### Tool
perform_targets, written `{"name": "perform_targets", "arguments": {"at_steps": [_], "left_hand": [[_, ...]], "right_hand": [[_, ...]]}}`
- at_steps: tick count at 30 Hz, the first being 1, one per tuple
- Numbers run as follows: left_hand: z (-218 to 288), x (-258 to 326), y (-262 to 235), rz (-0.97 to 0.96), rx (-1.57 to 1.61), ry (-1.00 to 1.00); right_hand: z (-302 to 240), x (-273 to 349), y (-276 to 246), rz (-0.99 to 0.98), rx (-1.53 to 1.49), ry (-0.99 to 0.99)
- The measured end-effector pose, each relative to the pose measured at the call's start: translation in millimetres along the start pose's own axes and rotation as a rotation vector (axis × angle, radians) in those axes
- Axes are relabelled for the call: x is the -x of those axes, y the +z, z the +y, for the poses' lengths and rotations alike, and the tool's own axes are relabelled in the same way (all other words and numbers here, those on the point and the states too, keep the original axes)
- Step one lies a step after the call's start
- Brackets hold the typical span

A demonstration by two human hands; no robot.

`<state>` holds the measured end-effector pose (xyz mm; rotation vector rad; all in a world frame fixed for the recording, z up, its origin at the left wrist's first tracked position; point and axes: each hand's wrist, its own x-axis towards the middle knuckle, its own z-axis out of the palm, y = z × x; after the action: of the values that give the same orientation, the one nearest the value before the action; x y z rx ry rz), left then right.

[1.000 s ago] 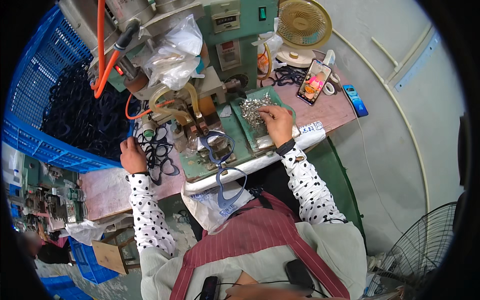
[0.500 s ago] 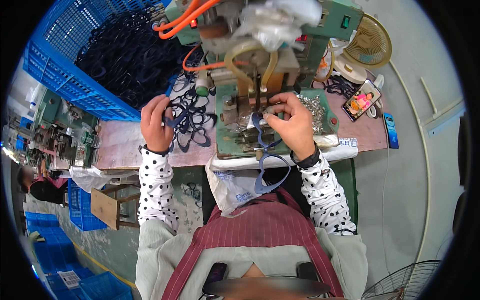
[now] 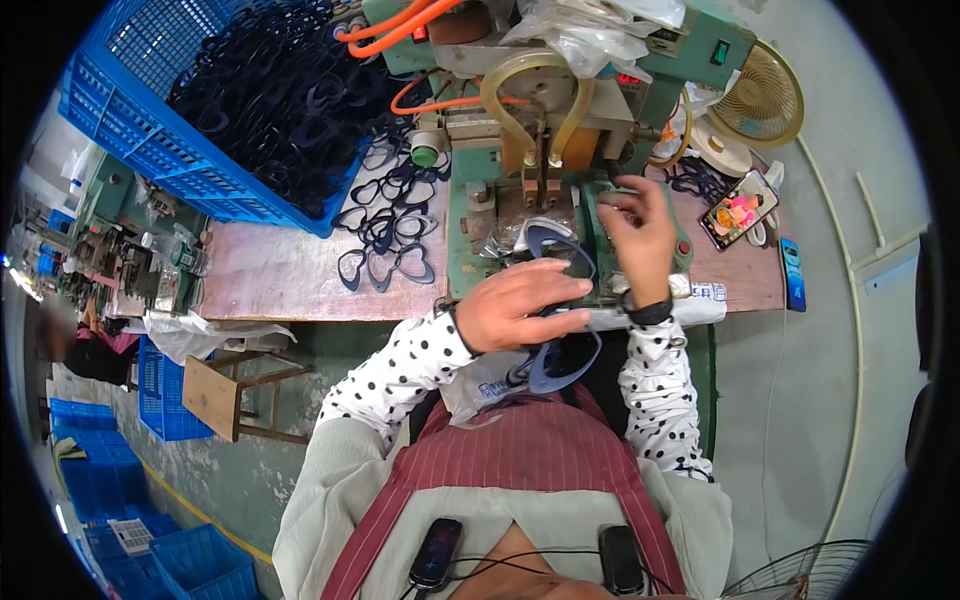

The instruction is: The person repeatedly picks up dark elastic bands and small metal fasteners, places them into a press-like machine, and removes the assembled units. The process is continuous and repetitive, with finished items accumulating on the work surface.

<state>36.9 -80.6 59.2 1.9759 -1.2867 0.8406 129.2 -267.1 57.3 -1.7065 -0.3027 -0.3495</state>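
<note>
Hands (image 3: 525, 305) on dark eyeglass frame (image 3: 560, 250)

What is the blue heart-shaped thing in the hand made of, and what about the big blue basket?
The heart-shaped frame under the left hand looks like plastic: one even dark blue, thin, smooth, a slight sheen. The blue crate also looks like plastic, moulded as an open grid with a matte finish. The right hand reaches to the green machine, which seems to be painted metal.

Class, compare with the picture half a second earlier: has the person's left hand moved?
Yes. The left hand left the loose dark frames on the bench and crossed rightward to the blue frame before the green machine.
</note>
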Motion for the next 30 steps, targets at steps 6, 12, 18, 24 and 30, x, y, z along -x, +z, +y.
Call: {"name": "perform_targets", "arguments": {"at_steps": [6, 12, 18, 24, 30], "left_hand": [[-6.0, 8.8, 13.0, 0.085, -0.028, -0.052], [-7.8, 8.6, 12.9, 0.035, 0.030, -0.062], [-4.2, 13.4, 8.7, 0.010, -0.017, -0.116], [-0.2, 28.5, 17.9, 0.122, -0.188, -0.127], [42.6, 71.7, 51.9, 0.481, 0.663, -1.053]], "right_hand": [[69.4, 0.6, -50.1, 0.192, 0.502, 0.052], [90.1, 6.5, -63.6, 0.118, 0.503, -0.015], [103.4, 10.9, -49.0, 0.012, 0.901, -0.225], [96.4, 7.7, -46.8, 0.216, 0.729, -0.202], [98.4, 11.3, -44.6, 0.281, 0.703, -0.171]]}}
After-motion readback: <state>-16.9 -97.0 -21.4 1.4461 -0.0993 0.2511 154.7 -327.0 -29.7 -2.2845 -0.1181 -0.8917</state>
